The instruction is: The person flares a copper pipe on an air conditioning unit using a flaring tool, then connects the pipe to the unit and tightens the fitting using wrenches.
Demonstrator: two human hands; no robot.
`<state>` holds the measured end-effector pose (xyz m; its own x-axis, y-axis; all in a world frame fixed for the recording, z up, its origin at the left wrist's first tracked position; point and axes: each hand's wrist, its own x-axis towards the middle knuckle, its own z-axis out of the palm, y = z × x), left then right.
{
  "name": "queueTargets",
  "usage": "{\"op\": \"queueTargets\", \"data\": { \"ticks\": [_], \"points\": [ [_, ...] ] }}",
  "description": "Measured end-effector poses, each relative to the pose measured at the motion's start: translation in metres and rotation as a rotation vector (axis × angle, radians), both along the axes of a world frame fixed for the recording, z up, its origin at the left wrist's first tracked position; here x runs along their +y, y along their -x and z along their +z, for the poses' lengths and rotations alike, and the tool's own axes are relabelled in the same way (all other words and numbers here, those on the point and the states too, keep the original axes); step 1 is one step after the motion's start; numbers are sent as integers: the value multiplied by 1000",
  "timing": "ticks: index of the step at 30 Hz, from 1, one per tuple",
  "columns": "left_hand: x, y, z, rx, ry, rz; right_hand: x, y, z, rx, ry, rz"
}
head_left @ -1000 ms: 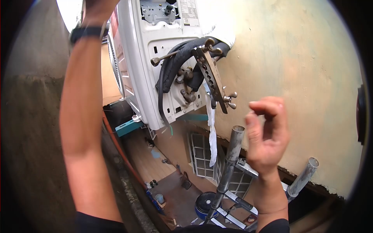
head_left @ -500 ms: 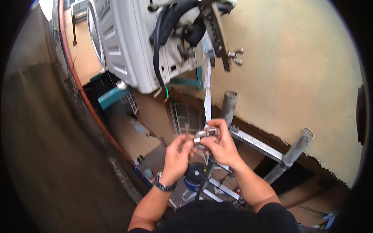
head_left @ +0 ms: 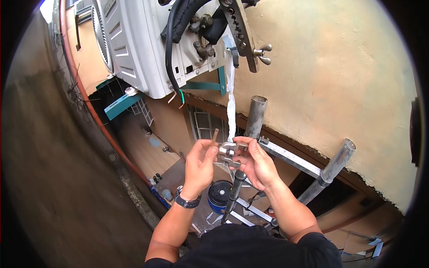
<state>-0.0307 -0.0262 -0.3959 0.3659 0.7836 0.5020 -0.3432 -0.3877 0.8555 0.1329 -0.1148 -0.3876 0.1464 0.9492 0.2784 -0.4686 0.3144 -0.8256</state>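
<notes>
Between my hands is a silver flaring-tool yoke (head_left: 227, 152), a metal frame with a screw through it. My left hand (head_left: 199, 166) is closed at its left end, where a thin worn crossbar handle (head_left: 215, 136) sticks up past the fingers. My right hand (head_left: 262, 169) grips the right side of the frame, thumb and fingers on its arms. Above, a flaring bar (head_left: 241, 38) with a row of holes and a wing nut hangs beside black-insulated pipes (head_left: 181, 22). The yoke is apart from that bar.
A white outdoor air-conditioner unit (head_left: 134, 49) sits on teal brackets (head_left: 123, 106). A black cable (head_left: 169, 58) with bare-ended wires dangles from it. White wrapped tubing (head_left: 231, 102) runs down behind my hands. Scaffold pipes (head_left: 256, 117) rise at right; a black-lidded bucket (head_left: 220, 192) stands far below.
My right fingers have spread along the yoke, showing more of its frame, and the yoke has turned. The view has shifted, so the air-conditioner unit and flaring bar sit higher and further left.
</notes>
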Motion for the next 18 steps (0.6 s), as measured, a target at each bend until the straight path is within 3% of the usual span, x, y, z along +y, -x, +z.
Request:
{"op": "queueTargets", "data": {
  "ticks": [2, 3, 7, 10, 12, 14, 16, 18],
  "points": [
    [0, 2, 2, 5, -30, 4, -1, -6, 1, -22, 247, 74],
    [0, 2, 3, 20, -69, 35, 4, -19, -7, -115, 298, 246],
    [3, 7, 5, 94, -172, 50, 18, -43, -14, 16, 312, 528],
    [7, 6, -2, 65, -174, 79, 21, -44, -15, 11, 254, 515],
    [11, 8, -1, 39, -125, 56, 8, -34, -9, -703, -361, -61],
    [14, 10, -1, 11, -75, 38, -3, -28, 2, -267, -384, 36],
    [14, 10, -3, 38, -79, 33, 1, -30, 4, -337, -355, 23],
    [15, 8, -6, 36, -90, 24, 15, -33, -8, -317, 65, 66]
  ]
}}
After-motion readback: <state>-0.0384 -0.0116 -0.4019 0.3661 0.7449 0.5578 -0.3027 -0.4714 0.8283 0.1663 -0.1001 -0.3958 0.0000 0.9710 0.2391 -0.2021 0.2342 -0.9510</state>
